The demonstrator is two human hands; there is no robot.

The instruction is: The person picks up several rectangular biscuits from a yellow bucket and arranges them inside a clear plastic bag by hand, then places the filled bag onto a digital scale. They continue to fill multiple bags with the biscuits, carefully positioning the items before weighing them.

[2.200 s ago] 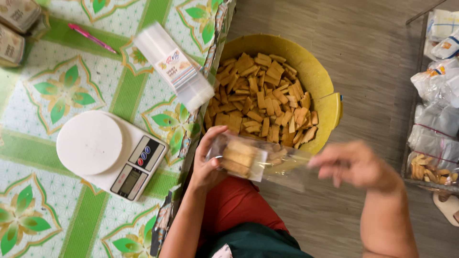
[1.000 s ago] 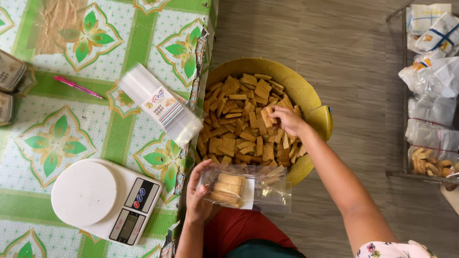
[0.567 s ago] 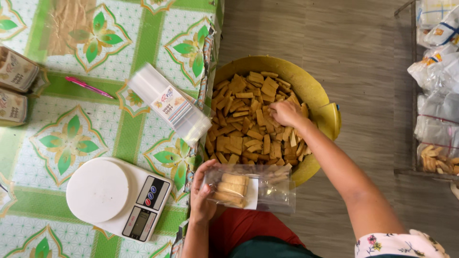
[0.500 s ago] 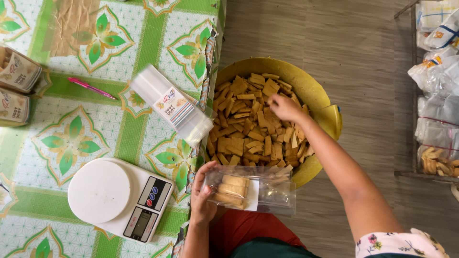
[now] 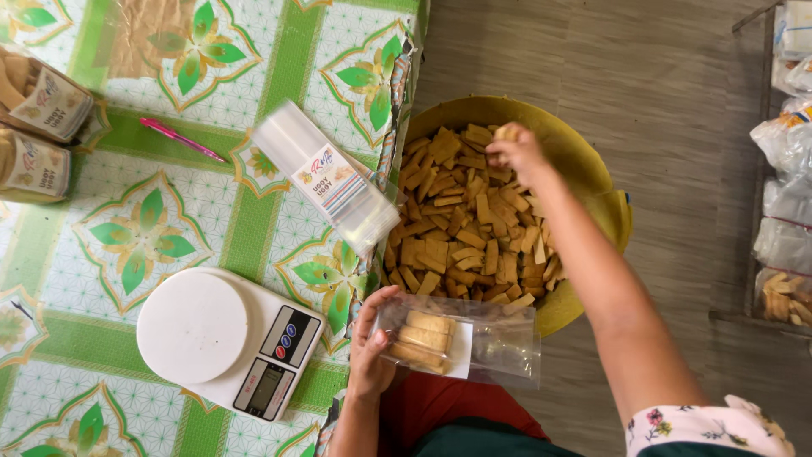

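Holding a clear bag (image 5: 461, 338) clamped in my left hand (image 5: 372, 347), I note its long axis runs sideways, mouth pointing away from the palm. My right hand (image 5: 518, 151) pinches a biscuit (image 5: 506, 132) over the yellow basin (image 5: 592, 169), far rim just beyond, bare floor alongside.

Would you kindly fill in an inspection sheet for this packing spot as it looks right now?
Surface: green floral tablecloth.
Job's things: yellow basin of crackers; clear bag holding several crackers.
Clutter: white kitchen scale, pink pen, stack of empty bags, two filled packs.
Hands: left hand holds the bag; right hand grips a cracker over the basin.
Cables: nothing seen.
Surroundings: wooden floor, rack of filled bags.
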